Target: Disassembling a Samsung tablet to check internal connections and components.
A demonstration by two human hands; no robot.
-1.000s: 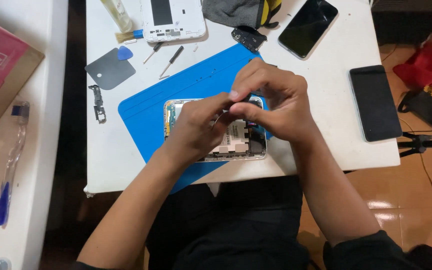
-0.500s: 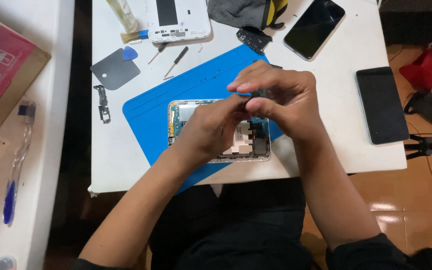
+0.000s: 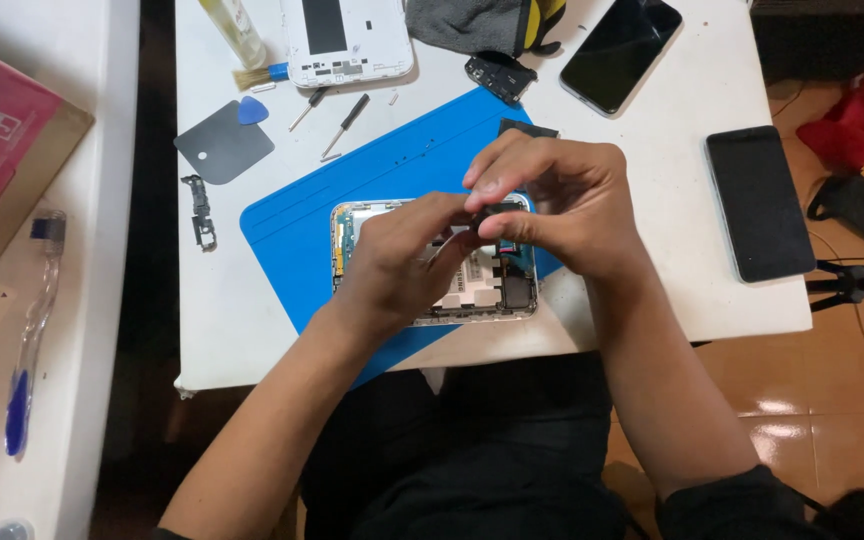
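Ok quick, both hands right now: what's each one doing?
Left hand: fingers pinched together over the opened phone; what they grip cannot be told.
Right hand: fingers pinched on a small dark part above the phone.

two black phones, two screwdrivers, one blue mat, one opened phone, one white back cover

A matt blue rubbery work mat lies on a smooth white bench. An opened phone's shiny metal frame, a glossy black glass phone, grey woven cloth, white plastic back cover.
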